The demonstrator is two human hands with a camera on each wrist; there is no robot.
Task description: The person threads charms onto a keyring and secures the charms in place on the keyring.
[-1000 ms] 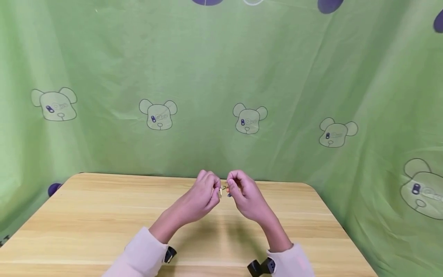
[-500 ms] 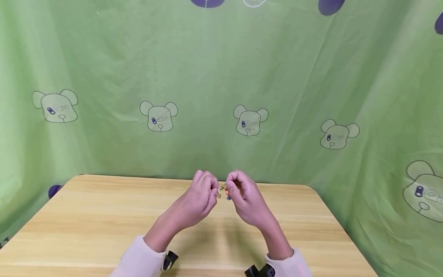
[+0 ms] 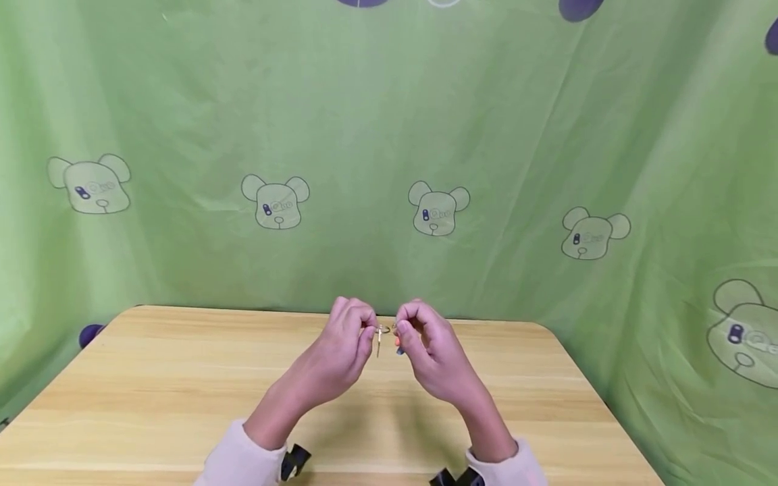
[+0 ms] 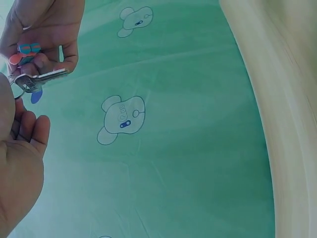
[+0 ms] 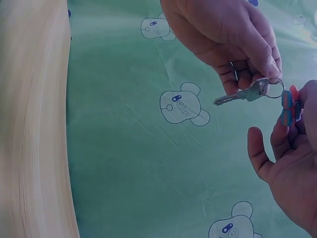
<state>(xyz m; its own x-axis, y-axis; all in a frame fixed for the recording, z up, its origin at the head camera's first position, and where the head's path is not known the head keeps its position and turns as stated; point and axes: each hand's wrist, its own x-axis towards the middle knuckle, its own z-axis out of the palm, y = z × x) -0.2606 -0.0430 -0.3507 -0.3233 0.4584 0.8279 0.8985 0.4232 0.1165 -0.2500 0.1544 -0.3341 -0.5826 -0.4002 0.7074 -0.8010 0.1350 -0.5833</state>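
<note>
The two hands are close together in the air, above the far part of the counter (image 3: 182, 385), and a small gap is between their fingertips. The left hand (image 3: 331, 354) is narrow: the thumb and the forefinger pinch a metal ring (image 5: 284, 88). On this ring there is a key (image 5: 242, 95). In the head view the key hangs down from the ring, apart from the wood; in the right wrist view its toothed blade extends away from the ring, below the left hand's fingers.

The right hand (image 3: 439, 354) is also narrow, and it holds a small charm (image 5: 286, 108) in its fingers. The charm shows orange and teal parts, and a blue piece (image 4: 36, 95) is visible under the key in the left wrist view. The ring is just beside the charm; I cannot tell if the two are joined, because the fingers cover a part of them.

Both arms wear pale sleeves (image 3: 240, 459), and a black device (image 3: 294, 462) is seen by each cuff. The hands throw soft shadows on the light wood. Behind the counter hangs a green cloth (image 3: 365, 101), wrinkled, with outlines of bear heads (image 3: 278, 206) and some purple spots (image 3: 580, 8) near its top.
</note>
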